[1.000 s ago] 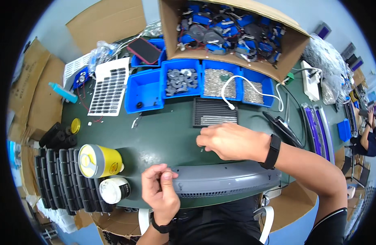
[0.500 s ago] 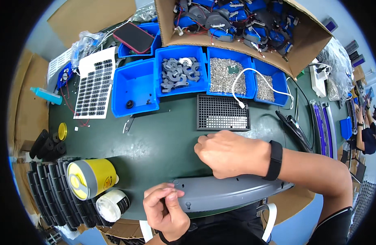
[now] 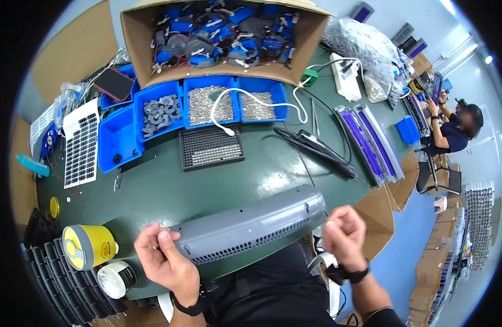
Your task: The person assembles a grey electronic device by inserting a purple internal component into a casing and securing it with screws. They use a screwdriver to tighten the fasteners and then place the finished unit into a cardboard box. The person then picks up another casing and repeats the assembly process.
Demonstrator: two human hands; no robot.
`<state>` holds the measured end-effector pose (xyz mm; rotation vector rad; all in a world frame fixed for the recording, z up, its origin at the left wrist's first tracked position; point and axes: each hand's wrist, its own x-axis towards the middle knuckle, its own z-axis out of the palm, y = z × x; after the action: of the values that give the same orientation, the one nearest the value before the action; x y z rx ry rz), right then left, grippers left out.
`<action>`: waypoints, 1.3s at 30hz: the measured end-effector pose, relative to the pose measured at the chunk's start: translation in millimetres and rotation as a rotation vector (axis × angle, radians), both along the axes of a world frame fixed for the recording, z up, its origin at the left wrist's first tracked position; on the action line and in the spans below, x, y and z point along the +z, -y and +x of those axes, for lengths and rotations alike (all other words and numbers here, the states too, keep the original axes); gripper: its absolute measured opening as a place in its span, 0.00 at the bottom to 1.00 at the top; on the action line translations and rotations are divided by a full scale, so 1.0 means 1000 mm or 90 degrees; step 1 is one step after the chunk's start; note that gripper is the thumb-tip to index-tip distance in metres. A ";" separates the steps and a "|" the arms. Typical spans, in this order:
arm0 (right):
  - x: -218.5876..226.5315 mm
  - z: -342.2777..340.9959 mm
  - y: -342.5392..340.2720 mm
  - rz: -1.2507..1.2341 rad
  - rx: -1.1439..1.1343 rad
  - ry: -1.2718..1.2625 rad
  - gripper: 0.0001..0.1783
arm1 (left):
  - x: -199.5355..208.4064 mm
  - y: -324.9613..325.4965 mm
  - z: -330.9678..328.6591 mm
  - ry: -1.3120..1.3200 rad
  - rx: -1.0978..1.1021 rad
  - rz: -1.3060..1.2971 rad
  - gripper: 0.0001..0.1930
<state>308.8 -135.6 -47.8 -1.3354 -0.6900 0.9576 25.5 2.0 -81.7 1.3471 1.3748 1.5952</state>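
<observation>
A long, slightly curved grey plastic housing [image 3: 245,220] lies across the near edge of the table, with a row of slots along its near side and small holes on top. My left hand [image 3: 172,264] is at its left end, thumb and forefinger pinched together; whatever they hold is too small to make out. Beside the right end is my right hand [image 3: 346,237], its fingers curled and thumb pressed to the forefinger; what is between them is hidden. Beyond the housing sits a black perforated tray [image 3: 211,148], partly filled with small silvery pieces.
Blue bins [image 3: 118,136] with grey parts and screws stand below a cardboard box [image 3: 139,52] of blue-wrapped parts. A black electric screwdriver [image 3: 316,150] and purple-lined strips [image 3: 365,144] lie to the right. A yellow cup [image 3: 101,246] and white jar [image 3: 116,279] stand left. Another person [image 3: 452,128] works far right.
The view has swung to the right. My right hand has gone from above the housing to its right end. The housing has tilted, so its slotted side now shows.
</observation>
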 end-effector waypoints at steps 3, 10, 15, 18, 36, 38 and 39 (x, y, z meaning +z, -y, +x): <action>-0.050 -0.027 -0.002 0.099 -0.083 -0.002 0.06 | 0.000 -0.001 0.005 -0.021 0.007 0.019 0.09; -0.072 -0.029 -0.008 0.123 -0.125 0.031 0.07 | 0.000 -0.002 0.008 -0.023 0.030 0.021 0.08; -0.079 -0.030 -0.004 0.129 -0.121 0.079 0.07 | -0.003 -0.002 0.008 -0.021 0.033 0.033 0.09; -0.079 -0.030 -0.005 0.135 -0.114 0.092 0.08 | -0.002 -0.002 0.006 -0.040 0.036 0.030 0.09; -0.058 -0.037 -0.021 0.030 -0.145 0.012 0.08 | 0.000 -0.017 0.005 -0.009 -0.020 0.093 0.08; -0.044 -0.038 -0.018 0.064 -0.099 0.041 0.08 | 0.013 -0.013 0.007 0.006 -0.052 0.127 0.09; -0.033 -0.043 -0.016 0.095 -0.058 0.069 0.08 | 0.021 -0.007 0.007 0.025 -0.078 0.137 0.10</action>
<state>265.3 -119.3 -81.3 -1.2821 -0.7612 0.7498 32.9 8.9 -60.3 1.4849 1.0997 1.7152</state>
